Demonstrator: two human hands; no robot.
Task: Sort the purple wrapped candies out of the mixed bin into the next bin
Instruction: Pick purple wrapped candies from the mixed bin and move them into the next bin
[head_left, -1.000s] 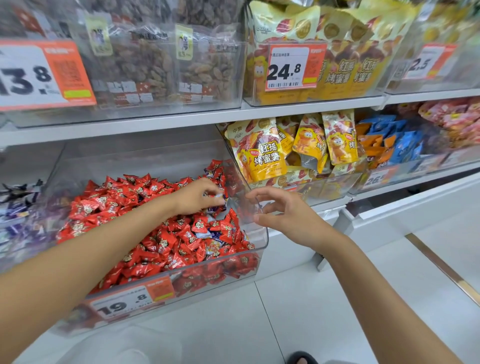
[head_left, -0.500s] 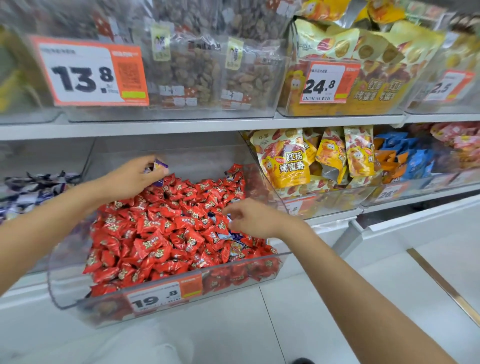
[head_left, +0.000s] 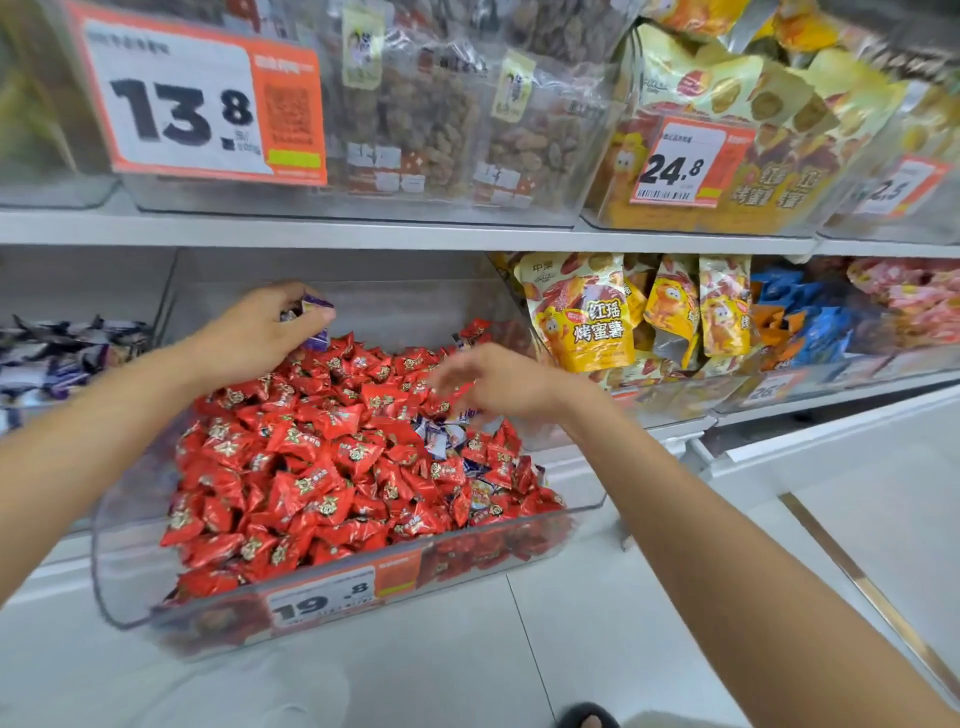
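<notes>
The clear mixed bin (head_left: 130, 587) is heaped with red wrapped candies (head_left: 311, 467). A few purple wrapped candies (head_left: 440, 437) lie among them at the right middle. My left hand (head_left: 260, 332) hovers over the bin's back left corner and grips purple candies (head_left: 313, 305) in its fingers. My right hand (head_left: 488, 384) is blurred, just above the candies at the bin's right side, fingers loosely extended to the left with nothing seen in them. The bin to the left (head_left: 156, 332) holds purple wrapped candies (head_left: 62, 353).
A shelf board (head_left: 363, 234) runs above the bins, carrying clear boxes of nuts (head_left: 441, 114). Yellow snack bags (head_left: 587, 312) fill the bin to the right. A price tag (head_left: 322, 597) is on the mixed bin's front. White floor lies below.
My right hand has lifted off the candy pile and moved slightly back and up. My left hand still holds purple candies near the bin's back left and has barely shifted.
</notes>
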